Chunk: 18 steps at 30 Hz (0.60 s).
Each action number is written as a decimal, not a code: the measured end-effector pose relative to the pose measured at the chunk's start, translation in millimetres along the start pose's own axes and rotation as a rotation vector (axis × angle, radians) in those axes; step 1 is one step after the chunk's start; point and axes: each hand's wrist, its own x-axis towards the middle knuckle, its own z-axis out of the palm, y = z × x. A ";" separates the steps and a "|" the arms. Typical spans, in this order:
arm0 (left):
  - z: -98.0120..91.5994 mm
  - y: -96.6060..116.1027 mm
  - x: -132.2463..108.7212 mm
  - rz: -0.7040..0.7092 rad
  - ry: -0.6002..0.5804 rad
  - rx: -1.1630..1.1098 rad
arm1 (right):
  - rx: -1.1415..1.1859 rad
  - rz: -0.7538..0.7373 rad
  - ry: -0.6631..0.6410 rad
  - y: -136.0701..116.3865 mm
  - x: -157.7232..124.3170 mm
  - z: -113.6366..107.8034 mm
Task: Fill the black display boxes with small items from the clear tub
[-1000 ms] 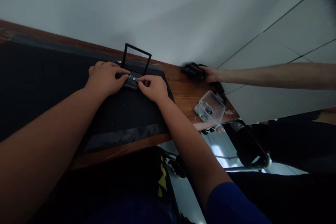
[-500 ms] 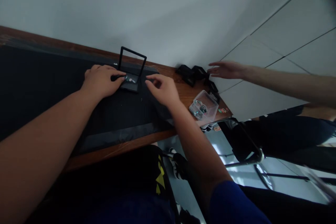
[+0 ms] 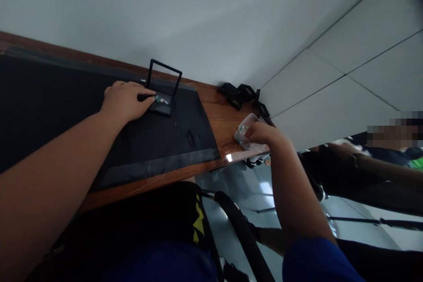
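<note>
Frame point(image 3: 167, 95) is probably light and stiff, best held by rim; left grip point(image 3: 124, 100) pinches its left side. Whether right grip point(image 3: 262, 133), at clear box point(image 3: 251, 120), grasps anything, one cannot tell.

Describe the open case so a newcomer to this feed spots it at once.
Find the wooden table along the wall, then its black mat. Near the mat's far right corner, the left hand touches the case. Unlike the dark items bunched on bare wood, the case sits on the mat, its frame-like lid upright.
</note>
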 end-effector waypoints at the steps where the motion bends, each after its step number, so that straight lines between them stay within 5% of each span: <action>1: -0.4 0.0 -0.2 -0.001 -0.005 0.004 | 0.014 -0.011 -0.012 -1.7 1.9 1.2; 18: 2.4 -6.3 2.7 0.027 0.036 0.004 | 0.318 -0.179 -0.080 8.7 15.9 21.6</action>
